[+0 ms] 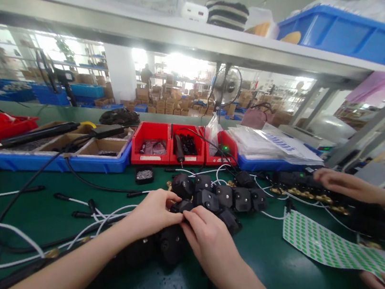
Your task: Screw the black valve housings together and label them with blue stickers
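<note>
In the middle of the bench, my left hand is closed around a small black boxy housing. Meeting it from the other side, my right hand has its thumb and fingers pinched at the near edge of the same housing. My fingertips hide much of that part. Several similar black housings with silvery screws sit in rows just beyond and to the right. Another black housing lies below my hands, partly in shadow. White cables with black plugs run leftward beneath and beside my left forearm.
Red bins and a blue divided tray line the back, with a small black dish before them. To the right lies a sheet of green stickers. A co-worker's hand touches more black parts. A shelf crosses overhead.
</note>
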`<state>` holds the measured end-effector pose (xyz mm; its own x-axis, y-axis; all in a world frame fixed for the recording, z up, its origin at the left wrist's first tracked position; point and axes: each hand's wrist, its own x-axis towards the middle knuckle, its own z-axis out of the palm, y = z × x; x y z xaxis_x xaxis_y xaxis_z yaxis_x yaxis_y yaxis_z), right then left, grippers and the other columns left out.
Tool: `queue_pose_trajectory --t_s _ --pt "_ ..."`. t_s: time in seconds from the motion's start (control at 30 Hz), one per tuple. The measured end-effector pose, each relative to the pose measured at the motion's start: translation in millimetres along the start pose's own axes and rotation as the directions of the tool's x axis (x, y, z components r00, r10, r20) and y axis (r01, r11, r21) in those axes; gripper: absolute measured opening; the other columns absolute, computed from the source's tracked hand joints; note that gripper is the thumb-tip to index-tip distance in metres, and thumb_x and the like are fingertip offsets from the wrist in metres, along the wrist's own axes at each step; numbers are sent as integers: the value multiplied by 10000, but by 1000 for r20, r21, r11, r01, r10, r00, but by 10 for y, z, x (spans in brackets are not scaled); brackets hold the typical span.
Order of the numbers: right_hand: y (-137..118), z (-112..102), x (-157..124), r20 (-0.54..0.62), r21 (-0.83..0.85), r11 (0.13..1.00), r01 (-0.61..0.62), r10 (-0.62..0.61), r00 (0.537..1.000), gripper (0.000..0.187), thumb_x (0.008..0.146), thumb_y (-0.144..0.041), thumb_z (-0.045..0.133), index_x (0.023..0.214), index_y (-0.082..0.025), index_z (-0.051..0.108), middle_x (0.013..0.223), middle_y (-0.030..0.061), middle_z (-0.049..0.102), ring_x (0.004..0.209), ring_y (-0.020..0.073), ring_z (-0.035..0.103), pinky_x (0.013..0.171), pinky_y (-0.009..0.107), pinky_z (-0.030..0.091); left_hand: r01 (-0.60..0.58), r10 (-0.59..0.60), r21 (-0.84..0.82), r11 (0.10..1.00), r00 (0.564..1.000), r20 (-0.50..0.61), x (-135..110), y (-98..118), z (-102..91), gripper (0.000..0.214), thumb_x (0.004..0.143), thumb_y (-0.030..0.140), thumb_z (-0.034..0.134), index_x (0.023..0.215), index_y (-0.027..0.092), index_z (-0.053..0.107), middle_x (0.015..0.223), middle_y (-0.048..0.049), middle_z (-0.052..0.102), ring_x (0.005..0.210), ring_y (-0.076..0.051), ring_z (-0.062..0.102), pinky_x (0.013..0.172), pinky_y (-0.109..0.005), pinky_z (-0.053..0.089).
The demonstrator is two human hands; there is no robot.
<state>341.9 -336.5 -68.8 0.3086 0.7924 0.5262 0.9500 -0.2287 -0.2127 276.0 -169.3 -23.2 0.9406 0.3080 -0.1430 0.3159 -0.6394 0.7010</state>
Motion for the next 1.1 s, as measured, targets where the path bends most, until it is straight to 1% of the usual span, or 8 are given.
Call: queue_pose_trajectory --t_s 0.27,0.57,0.7,0.8,0.9,0.97,1.03,1.1 --pt "27 16 89 60 -109 994 -15 22 998 119 881 -92 640 818 -191 616 793 30 647 707 199 658 593 277 474 -21 22 39 999 1000 -12 6 20 -14 404 683 384 643 976 153 797 872 -63 803 813 -272 722 672 -300 486" --pt "-56 -28 155 167 -196 980 8 25 986 166 853 -1 647 885 -164 644 857 77 663 768 242 658 620 310 518 10 -9 66 998 1000 -23 3 76 -45 570 686 420 608 1110 72 764 911 -114 794 821 -289 727 724 -329 527" --pt "-37 -151 216 209 -143 990 -6 36 977 100 875 -90 712 868 -170 653 859 50 677 776 212 676 642 280 522 15 -12 82 997 1000 -29 3 80 -45 540 666 348 615 1112 83 763 879 -98 786 810 -284 726 715 -324 525" --pt "15 -368 220 229 -56 992 -113 123 966 84 930 -188 704 864 -180 652 845 23 672 752 176 679 632 248 510 12 -11 82 997 1000 -21 -2 62 -35 529 664 327 638 1123 94 757 881 -96 789 817 -291 731 706 -329 531" --pt "99 -575 65 335 53 950 -307 272 902 91 955 -140 640 884 -181 679 861 21 676 752 161 689 662 235 525 -4 5 61 998 1000 -16 -20 52 -50 531 683 350 666 1147 105 749 921 -105 797 849 -296 737 736 -338 552" --pt "158 -592 -173 423 46 935 -351 300 855 130 943 -116 630 994 -194 720 957 43 705 820 186 720 727 254 563 -18 20 45 999 999 -44 -70 79 -95 539 701 395 688 1153 108 743 1020 -128 796 909 -303 734 800 -354 564" --pt "204 -458 -495 457 -4 957 -290 259 851 293 927 -179 674 1216 -224 700 1110 79 717 933 236 742 793 290 599 -28 33 39 999 991 -129 -180 134 -157 517 753 444 666 1148 119 732 1151 -149 767 1017 -313 710 885 -373 554" --pt "223 -206 -827 424 -57 987 -148 159 892 599 857 -320 788 1414 -223 590 1233 130 695 1028 296 734 795 306 624 -94 97 26 995 955 -279 -361 194 -197 393 834 440 598 1069 159 741 1154 -131 758 1049 -294 694 916 -357 542"
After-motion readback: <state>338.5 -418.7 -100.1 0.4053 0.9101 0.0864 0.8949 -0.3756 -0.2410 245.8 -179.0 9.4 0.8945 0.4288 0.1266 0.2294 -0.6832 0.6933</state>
